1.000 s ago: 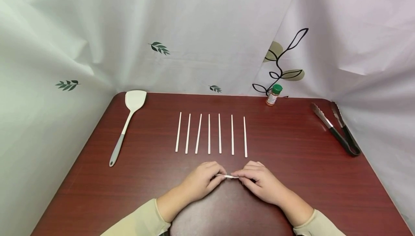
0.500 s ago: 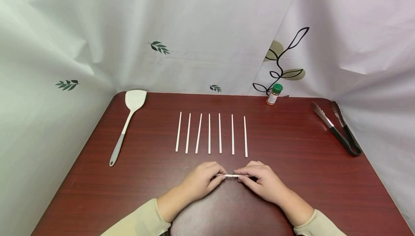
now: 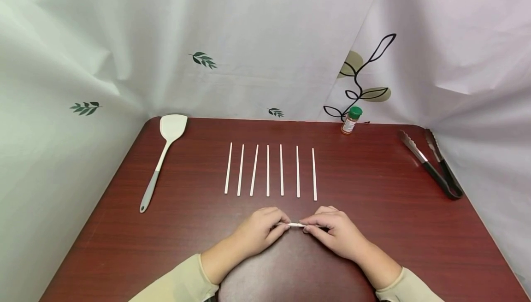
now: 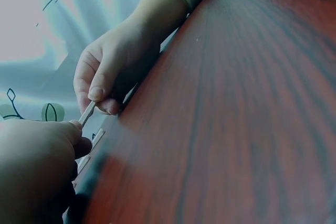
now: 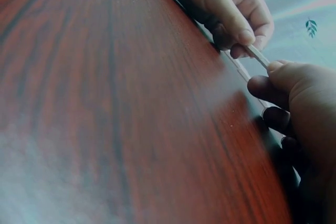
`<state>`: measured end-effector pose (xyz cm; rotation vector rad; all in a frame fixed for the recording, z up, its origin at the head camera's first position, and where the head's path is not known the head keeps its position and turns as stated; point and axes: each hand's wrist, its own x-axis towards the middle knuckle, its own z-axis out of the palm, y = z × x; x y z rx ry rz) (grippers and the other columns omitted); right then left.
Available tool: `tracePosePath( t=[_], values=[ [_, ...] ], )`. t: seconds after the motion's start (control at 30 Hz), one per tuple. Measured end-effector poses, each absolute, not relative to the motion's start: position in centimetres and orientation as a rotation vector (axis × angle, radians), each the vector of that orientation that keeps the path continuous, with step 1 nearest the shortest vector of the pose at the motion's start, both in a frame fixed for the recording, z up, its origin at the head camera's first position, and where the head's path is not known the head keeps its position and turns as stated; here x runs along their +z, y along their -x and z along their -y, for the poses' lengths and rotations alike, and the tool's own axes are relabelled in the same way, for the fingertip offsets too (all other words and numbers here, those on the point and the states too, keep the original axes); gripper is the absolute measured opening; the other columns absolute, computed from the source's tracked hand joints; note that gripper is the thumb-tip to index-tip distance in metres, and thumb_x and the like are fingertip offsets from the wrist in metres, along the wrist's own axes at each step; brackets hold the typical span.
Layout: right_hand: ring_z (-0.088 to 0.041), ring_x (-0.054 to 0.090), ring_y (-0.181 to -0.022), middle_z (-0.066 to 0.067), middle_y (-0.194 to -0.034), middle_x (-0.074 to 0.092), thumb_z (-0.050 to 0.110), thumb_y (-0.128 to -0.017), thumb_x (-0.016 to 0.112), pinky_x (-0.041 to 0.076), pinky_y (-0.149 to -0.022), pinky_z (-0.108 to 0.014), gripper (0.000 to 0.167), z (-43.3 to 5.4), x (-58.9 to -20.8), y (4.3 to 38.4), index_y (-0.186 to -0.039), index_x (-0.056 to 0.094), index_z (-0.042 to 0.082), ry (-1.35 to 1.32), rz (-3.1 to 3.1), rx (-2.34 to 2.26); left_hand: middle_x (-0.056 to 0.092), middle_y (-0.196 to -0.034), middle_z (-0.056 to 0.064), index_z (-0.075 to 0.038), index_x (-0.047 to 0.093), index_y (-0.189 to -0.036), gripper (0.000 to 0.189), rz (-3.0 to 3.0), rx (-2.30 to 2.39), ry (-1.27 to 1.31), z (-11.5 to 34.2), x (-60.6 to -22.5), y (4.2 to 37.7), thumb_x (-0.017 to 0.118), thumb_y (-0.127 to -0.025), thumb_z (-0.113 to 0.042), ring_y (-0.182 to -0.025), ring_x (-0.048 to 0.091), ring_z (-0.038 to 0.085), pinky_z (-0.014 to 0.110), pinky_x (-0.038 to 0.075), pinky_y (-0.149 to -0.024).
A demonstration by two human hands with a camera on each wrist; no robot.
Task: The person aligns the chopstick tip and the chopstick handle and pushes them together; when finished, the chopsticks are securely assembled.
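Both hands pinch a short visible length of a thin white chopstick (image 3: 295, 225), held crosswise low over the near part of the table. Its left end is in the fingers and thumb of my left hand (image 3: 259, 233); its right end is in those of my right hand (image 3: 333, 230). Only the piece between the fingertips shows in the head view, the ends being covered. From the left wrist camera, the chopstick (image 4: 88, 113) bridges the two thumbs. In front of the hands, several white chopsticks (image 3: 267, 170) lie in a spaced row, pointing away from me.
A white spatula with a grey handle (image 3: 150, 189) lies on the left of the dark red table (image 3: 124, 251). At the back right stands a green-capped spice jar (image 3: 351, 120). Black-handled metal tongs (image 3: 439, 173) lie spread at the right edge. White curtains (image 3: 265, 30) surround the table.
My right hand has shifted slightly right along the chopstick, and its visible piece sits a little differently between the fingertips. The left hand and the row of chopsticks have stayed in place.
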<state>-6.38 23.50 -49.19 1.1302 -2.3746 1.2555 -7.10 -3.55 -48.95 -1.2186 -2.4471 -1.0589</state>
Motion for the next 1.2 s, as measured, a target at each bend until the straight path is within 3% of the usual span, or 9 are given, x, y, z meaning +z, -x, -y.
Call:
tracePosePath(
  t=[0.3,0.8,1.07,1.2],
  values=[
    [-0.003,0.066,-0.079,0.011,-0.096,0.078,0.0,-0.088,0.084,0.05,-0.069,-0.015,0.027,-23.35,-49.03,6.3,-0.109,0.084,0.016,-1.169,2.336,1.327,0.073,-0.097,-0.005,-0.013,0.07,-0.101,0.008,2.441,-1.071,1.214,3.45,-48.73,6.98,0.078,-0.098,-0.014,-0.09,0.068,0.007,0.026,0.056,-0.081],
    [-0.001,0.066,-0.076,0.009,-0.093,0.078,0.001,-0.087,0.085,0.05,-0.067,-0.015,0.025,-23.54,-48.99,6.44,-0.108,0.085,0.015,-1.129,2.323,1.298,0.071,-0.098,-0.005,-0.013,0.069,-0.103,0.006,2.472,-1.084,1.195,2.99,-48.59,6.95,0.074,-0.101,-0.016,-0.09,0.067,0.007,0.025,0.056,-0.082],
    [-0.002,0.062,-0.068,0.013,-0.083,0.073,0.001,-0.075,0.095,0.05,-0.06,-0.016,0.029,-23.4,-49.25,6.29,-0.093,0.082,0.021,-0.697,2.328,1.325,0.072,-0.112,-0.004,-0.013,0.068,-0.119,0.013,2.541,-1.072,1.206,2.97,-48.49,6.92,0.064,-0.107,-0.012,-0.103,0.069,0.009,0.03,0.056,-0.091],
    [-0.006,0.064,-0.071,0.001,-0.087,0.073,-0.007,-0.077,0.091,0.052,-0.062,-0.019,0.03,-23.5,-49.07,6.31,-0.097,0.078,0.012,-0.612,2.293,1.519,0.073,-0.115,-0.004,-0.014,0.069,-0.122,0.017,2.495,-1.067,1.279,2.92,-48.64,7.09,0.063,-0.106,-0.01,-0.109,0.069,0.009,0.032,0.055,-0.097]
  ],
)
